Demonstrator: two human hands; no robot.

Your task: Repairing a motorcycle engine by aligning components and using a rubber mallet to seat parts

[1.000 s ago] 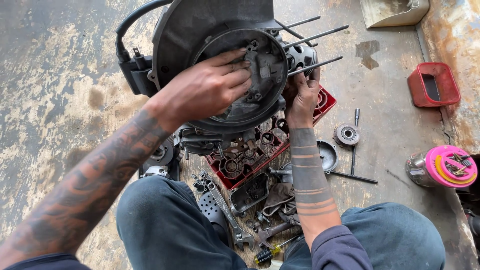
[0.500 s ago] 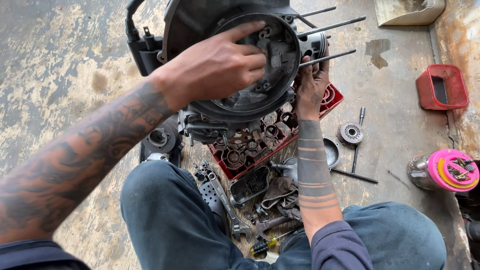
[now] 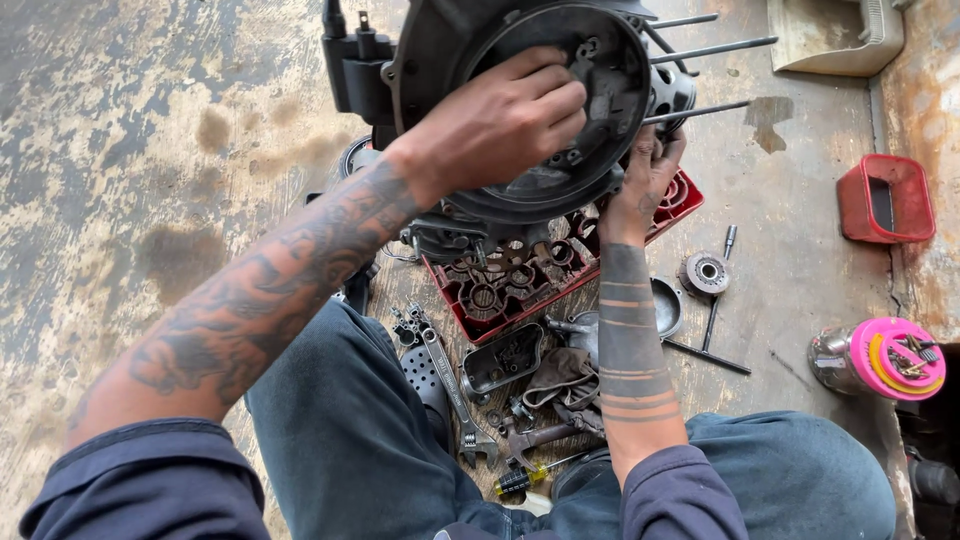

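Between my knees, at the far side of the oily floor, I am steadying a dark engine case that is standing over a red tray full of small metal parts. I am pressing my left hand into the round plate on its face, my fingers curling down against the metal; whether they are pinching anything I cannot tell. I am cupping my right hand against the case's right edge, just under the long studs sticking out to the right, gripping the case there. Near me, a wrench, a screwdriver and a crumpled rag are lying between my legs. To the right, a small toothed gear is sitting beside a thin rod, and a red box is resting well apart. A can with a pink lid is standing near my right knee.
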